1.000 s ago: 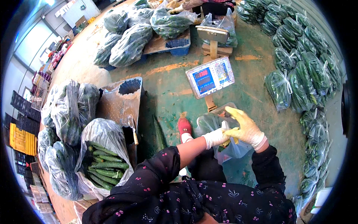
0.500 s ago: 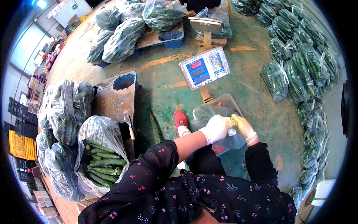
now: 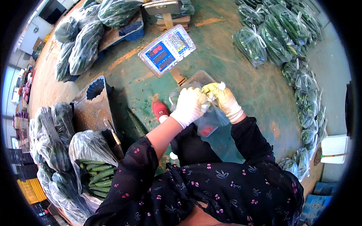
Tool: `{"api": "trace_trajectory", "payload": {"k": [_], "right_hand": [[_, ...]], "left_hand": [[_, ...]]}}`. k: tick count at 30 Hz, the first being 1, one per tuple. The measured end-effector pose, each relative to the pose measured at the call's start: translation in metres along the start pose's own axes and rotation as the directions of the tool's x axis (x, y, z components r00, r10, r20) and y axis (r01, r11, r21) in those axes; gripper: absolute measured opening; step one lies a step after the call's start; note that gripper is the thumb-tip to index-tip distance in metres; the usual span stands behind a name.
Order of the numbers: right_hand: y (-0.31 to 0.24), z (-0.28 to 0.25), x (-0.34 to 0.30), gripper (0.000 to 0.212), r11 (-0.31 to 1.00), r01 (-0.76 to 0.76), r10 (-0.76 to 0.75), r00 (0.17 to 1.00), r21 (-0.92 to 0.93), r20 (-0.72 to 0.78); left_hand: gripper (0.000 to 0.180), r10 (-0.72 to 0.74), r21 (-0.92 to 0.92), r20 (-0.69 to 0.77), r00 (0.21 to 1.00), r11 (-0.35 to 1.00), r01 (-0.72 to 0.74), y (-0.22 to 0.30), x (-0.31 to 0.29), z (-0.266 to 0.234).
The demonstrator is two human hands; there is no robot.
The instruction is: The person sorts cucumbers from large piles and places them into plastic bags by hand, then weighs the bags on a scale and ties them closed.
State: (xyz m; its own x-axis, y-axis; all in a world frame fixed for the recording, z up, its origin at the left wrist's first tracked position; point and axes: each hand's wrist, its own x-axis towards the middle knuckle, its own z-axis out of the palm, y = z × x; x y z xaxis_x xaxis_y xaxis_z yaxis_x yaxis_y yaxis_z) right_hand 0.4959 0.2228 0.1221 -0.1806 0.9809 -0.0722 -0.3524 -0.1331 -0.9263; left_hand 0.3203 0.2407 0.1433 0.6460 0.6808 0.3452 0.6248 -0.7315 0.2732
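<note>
Both of my gloved hands are closed at the gathered neck of a clear plastic bag [image 3: 212, 117], whose contents are hard to make out. My left hand [image 3: 189, 106] wraps round the twisted plastic, and my right hand [image 3: 224, 100] pinches it just beside, with a pale end poking out above the fingers. Under the bag lies the platform of a floor scale [image 3: 201, 76]. Beyond it rises the scale's display [image 3: 166, 49], with red digits lit and a keypad.
An open bag of cucumbers [image 3: 101, 177] stands at my left, beside filled bags [image 3: 52, 137] and a brown-topped pallet [image 3: 88, 107] holding a wooden-handled tool [image 3: 113, 132]. One cucumber [image 3: 135, 120] lies on the floor. Tied bags [image 3: 279, 37] line the right wall, near a white box [image 3: 335, 148].
The view has swung, so the surroundings sit farther left in the picture. My hands stay at the bag's neck, with the right fingers turned more upward. The display's red digits differ.
</note>
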Motion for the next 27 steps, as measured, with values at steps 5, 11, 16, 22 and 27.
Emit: {"api": "trace_trajectory", "payload": {"k": [5, 11, 16, 22, 27], "right_hand": [[-0.002, -0.011, 0.001, 0.031, 0.371, 0.121, -0.391, 0.919, -0.921, -0.037], [0.073, -0.141, 0.009, 0.056, 0.335, -0.547, 0.098, 0.830, -0.767, -0.549], [0.113, -0.172, 0.000, 0.053, 0.417, -0.653, 0.206, 0.745, -0.632, -0.634], [0.058, -0.093, 0.010, 0.044, 0.977, -0.025, -0.089, 0.855, -0.212, -0.511], [-0.007, 0.005, -0.002, 0.049, 0.997, 0.045, -0.035, 0.989, 0.063, -0.144]], "left_hand": [[0.029, -0.025, -0.296, 0.006, 1.000, 0.955, 0.025, -0.024, -0.008, 0.019], [0.034, -0.535, -0.322, 0.446, 0.718, 0.652, 0.686, -0.119, -0.099, 0.113], [0.043, -0.542, -0.253, 0.444, 0.714, 0.688, 0.680, -0.125, -0.125, 0.117], [0.040, -0.791, -0.812, 0.356, 0.497, 0.002, 0.584, -0.081, -0.084, 0.079], [0.047, -0.378, -0.885, 0.463, 0.802, -0.241, 0.398, -0.041, -0.005, 0.015]]}}
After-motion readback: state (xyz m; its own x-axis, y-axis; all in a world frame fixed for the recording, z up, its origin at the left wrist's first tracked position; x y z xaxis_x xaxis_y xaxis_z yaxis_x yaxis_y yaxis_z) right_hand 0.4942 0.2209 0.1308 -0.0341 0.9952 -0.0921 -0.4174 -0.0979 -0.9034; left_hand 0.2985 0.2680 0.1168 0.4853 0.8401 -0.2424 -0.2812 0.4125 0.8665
